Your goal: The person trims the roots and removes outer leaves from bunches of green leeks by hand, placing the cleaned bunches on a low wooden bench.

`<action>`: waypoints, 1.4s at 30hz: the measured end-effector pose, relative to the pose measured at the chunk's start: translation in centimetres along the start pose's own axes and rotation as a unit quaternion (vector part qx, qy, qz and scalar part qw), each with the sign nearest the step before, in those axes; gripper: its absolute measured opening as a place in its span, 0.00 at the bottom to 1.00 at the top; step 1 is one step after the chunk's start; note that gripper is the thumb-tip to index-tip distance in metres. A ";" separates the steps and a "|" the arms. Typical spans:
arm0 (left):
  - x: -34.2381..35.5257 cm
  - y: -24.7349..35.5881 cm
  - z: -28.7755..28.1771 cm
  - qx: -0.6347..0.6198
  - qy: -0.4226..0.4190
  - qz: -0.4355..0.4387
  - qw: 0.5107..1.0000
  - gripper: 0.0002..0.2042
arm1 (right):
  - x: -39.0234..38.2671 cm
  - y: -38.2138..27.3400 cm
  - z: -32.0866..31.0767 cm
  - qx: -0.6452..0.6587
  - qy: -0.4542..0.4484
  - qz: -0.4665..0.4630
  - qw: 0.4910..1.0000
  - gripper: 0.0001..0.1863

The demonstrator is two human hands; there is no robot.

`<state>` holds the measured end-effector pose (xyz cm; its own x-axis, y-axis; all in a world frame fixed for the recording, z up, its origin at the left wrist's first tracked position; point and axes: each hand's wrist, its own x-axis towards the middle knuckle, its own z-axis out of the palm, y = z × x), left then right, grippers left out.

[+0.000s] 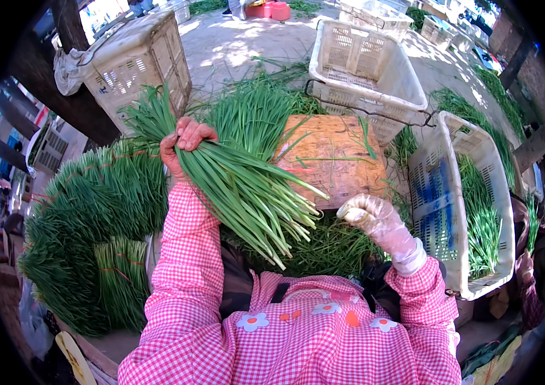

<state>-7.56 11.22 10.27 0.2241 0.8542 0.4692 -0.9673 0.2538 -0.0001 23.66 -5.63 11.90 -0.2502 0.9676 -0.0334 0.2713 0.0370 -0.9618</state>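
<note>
My bare left hand (187, 142) is closed around a bunch of garlic chives (250, 192), held at a slant. Its leafy tops stick out beyond the fist to the upper left, and its pale stem ends fan toward the lower right. Just right of those ends is my right hand (375, 221), in a thin whitish glove, fingers curled in; whether anything sits in them is hidden. In front of me lies a worn wooden board (340, 151) with a few stray blades on it. Loose chives (247, 122) are heaped at the board's left.
Tied chive bundles (96, 199) are stacked on my left. A white plastic crate (407, 96) with a wire handle stands beyond the board. Another crate (431, 205), holding chives, is at my right; an upended crate (122, 80) stands far left. Trimmings (317, 247) lie below the board.
</note>
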 end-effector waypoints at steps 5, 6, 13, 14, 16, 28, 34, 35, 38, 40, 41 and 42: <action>0.2 -1.4 0.5 0.008 -0.031 -0.030 0.999 0.08 | 0.5 1.1 4.1 0.019 0.015 -0.008 1.000 0.06; 0.2 -1.4 0.5 0.013 -0.028 -0.028 0.999 0.08 | 0.5 0.9 4.2 0.020 0.015 -0.015 1.000 0.05; -0.2 -0.7 1.5 0.024 -0.005 0.011 1.000 0.09 | -0.5 2.5 -3.7 -0.397 0.058 0.168 0.900 0.07; -0.1 -0.7 1.8 0.029 -0.004 0.018 0.999 0.09 | -1.0 5.3 -5.9 -0.550 0.033 0.215 0.807 0.11; -0.3 -0.3 1.2 0.016 -0.002 0.010 1.000 0.08 | -1.2 5.5 -6.5 -0.596 -0.004 0.312 0.740 0.18; -0.4 -3.3 1.5 0.026 0.012 -0.057 0.998 0.07 | 0.6 3.2 2.3 0.079 -0.115 0.146 0.979 0.07; -0.3 -2.4 0.7 0.056 0.088 -0.037 0.994 0.06 | -0.1 2.9 -1.5 -0.168 0.043 0.045 0.984 0.30; -0.4 -3.0 0.8 0.091 0.124 -0.039 0.987 0.06 | -0.2 1.4 -0.9 -0.146 0.037 -0.005 0.989 0.35; -1.0 -4.7 0.3 0.222 0.208 -0.055 0.951 0.07 | -0.3 -1.0 2.0 -0.192 -0.028 -0.130 0.972 0.53; -0.7 -6.5 -0.2 0.305 0.239 -0.073 0.919 0.07 | -0.2 -0.1 3.9 -0.303 -0.004 -0.126 0.945 0.60; -1.1 -6.5 -0.9 0.315 0.213 -0.081 0.921 0.07 | 0.1 1.3 4.8 -0.309 -0.002 -0.085 0.947 0.61; -1.2 -6.9 -0.5 0.305 0.238 -0.080 0.919 0.07 | 0.4 2.7 5.4 -0.311 0.002 -0.043 0.949 0.63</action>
<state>-1.05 8.68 9.27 0.2550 0.9668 -0.0185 -0.7722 0.2151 0.5979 19.31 -6.49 7.83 -0.2936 0.9550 0.0409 0.7466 0.2558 -0.6141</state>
